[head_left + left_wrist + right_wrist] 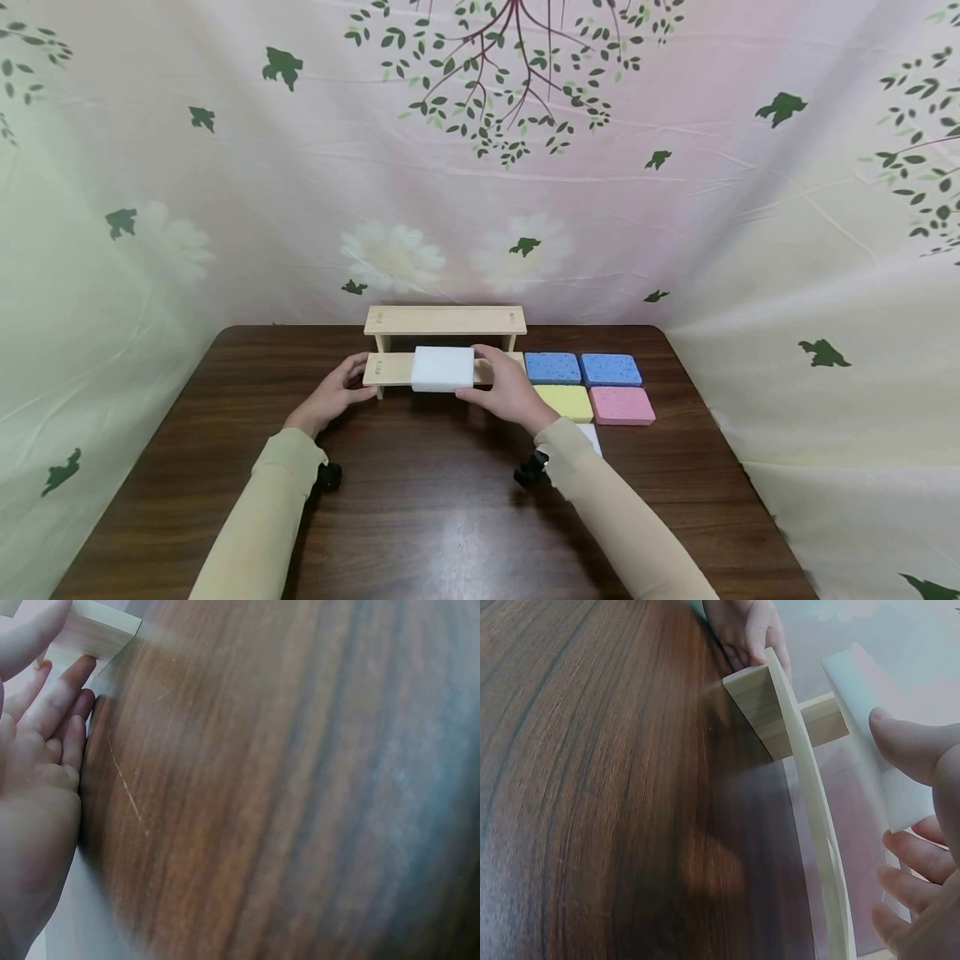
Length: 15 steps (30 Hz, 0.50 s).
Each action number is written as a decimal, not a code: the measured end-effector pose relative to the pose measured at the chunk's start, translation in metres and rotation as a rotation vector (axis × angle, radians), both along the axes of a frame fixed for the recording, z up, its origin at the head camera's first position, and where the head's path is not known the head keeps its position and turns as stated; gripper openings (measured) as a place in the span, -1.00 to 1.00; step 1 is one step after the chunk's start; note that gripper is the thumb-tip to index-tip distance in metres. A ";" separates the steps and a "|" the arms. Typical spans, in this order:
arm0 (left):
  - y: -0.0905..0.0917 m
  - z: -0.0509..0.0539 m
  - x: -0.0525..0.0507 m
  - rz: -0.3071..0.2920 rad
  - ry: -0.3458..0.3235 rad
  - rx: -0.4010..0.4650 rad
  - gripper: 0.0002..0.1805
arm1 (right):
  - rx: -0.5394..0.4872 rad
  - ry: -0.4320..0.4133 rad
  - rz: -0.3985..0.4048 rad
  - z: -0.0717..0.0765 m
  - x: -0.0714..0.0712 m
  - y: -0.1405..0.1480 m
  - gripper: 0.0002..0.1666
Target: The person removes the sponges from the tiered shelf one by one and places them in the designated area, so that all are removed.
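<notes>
A white sponge is in my right hand, pinched at its right side between thumb and fingers. The right wrist view shows this sponge held just above the lower board of a light wooden two-step rack. My left hand holds the left end of that lower board, thumb at the front corner and fingers towards the back. In the left wrist view, the fingertips of this hand touch the rack's end.
Right of the rack lie two blue sponges, a yellow sponge and a pink sponge. Another white piece shows partly behind my right sleeve. The rack's upper board stands near the patterned cloth at the brown table's back.
</notes>
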State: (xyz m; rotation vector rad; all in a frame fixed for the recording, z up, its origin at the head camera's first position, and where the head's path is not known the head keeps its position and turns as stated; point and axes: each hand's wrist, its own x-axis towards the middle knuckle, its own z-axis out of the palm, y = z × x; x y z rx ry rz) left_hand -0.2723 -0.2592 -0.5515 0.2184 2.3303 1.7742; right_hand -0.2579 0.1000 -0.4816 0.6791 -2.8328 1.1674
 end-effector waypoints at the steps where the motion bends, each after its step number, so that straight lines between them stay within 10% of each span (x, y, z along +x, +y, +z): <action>1: 0.000 0.000 0.000 -0.002 0.002 0.001 -0.11 | -0.005 -0.003 -0.002 0.000 0.001 0.001 0.05; 15: 0.001 0.000 0.001 0.000 -0.007 0.021 -0.11 | -0.020 -0.033 -0.021 -0.002 0.004 0.018 0.03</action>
